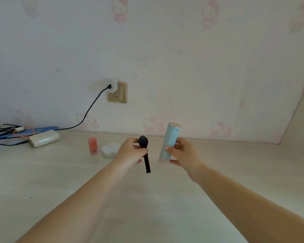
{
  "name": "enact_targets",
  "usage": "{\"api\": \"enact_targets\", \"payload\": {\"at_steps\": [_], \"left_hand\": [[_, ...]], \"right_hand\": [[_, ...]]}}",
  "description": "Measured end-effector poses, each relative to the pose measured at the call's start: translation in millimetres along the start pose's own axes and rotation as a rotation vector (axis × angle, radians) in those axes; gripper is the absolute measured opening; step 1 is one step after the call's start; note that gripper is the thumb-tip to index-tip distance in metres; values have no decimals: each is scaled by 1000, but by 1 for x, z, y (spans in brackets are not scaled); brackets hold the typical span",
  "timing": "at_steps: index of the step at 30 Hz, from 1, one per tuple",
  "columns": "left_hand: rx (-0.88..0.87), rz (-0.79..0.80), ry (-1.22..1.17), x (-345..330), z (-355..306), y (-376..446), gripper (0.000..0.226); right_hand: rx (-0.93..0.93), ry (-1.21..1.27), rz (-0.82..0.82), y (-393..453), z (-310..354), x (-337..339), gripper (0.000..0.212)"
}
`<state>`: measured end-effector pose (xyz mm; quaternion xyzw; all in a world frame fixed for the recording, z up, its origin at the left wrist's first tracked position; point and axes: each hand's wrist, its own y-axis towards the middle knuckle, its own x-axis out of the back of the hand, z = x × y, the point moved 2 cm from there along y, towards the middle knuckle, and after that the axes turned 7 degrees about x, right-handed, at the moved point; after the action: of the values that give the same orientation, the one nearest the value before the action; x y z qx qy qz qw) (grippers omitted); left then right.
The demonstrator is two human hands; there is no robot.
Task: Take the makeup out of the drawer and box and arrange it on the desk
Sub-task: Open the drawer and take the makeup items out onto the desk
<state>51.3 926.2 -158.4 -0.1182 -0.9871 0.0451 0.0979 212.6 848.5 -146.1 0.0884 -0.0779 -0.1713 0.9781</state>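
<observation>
A black makeup brush (144, 151) is gripped in the left hand (130, 152), the fingers curled round its handle, with the rounded dark head upward and the straight handle pointing down below the fist. A pale blue bottle (168, 144) is held in the right hand (183, 155), pinched between thumb and fingers at mid-height; it is kept nearly upright, slightly tilted, and is topped with a gold-coloured cap, while its lower part fades to a clear or whitish tone. Both things are held above the desk (226, 163), near each other but apart.

Two further makeup items are seen on the desk, just left of the left hand: one small pink bottle (93, 145) standing upright and one round white compact (110, 149) lying flat beside it; whether they touch cannot be told.

Farther left, one white oblong case (44, 138) is laid near a bundle of cables (5, 131). One black cord (89, 111) is run up the wall to one gold-coloured socket plate (117, 92). The wall is covered with wallpaper (182, 58) printed with faint pink cartoon figures.
</observation>
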Motion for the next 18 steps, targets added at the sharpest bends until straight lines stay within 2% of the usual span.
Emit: {"api": "enact_targets", "payload": {"at_steps": [4, 6, 10, 15, 18], "left_hand": [[65, -44, -34, 2, 9, 31, 29], [50, -92, 74, 3, 16, 46, 19], [-29, -155, 322, 0, 23, 63, 9], [31, -121, 399, -6, 32, 74, 28], [18, -122, 432, -6, 34, 79, 32]], "right_hand": [[1, -63, -35, 32, -18, -10, 36], [5, -107, -38, 43, -27, -12, 31], [-7, -157, -57, 59, -42, -16, 35], [-28, -168, -39, 70, -54, -24, 35], [-18, -192, -16, 75, -56, -29, 36]]}}
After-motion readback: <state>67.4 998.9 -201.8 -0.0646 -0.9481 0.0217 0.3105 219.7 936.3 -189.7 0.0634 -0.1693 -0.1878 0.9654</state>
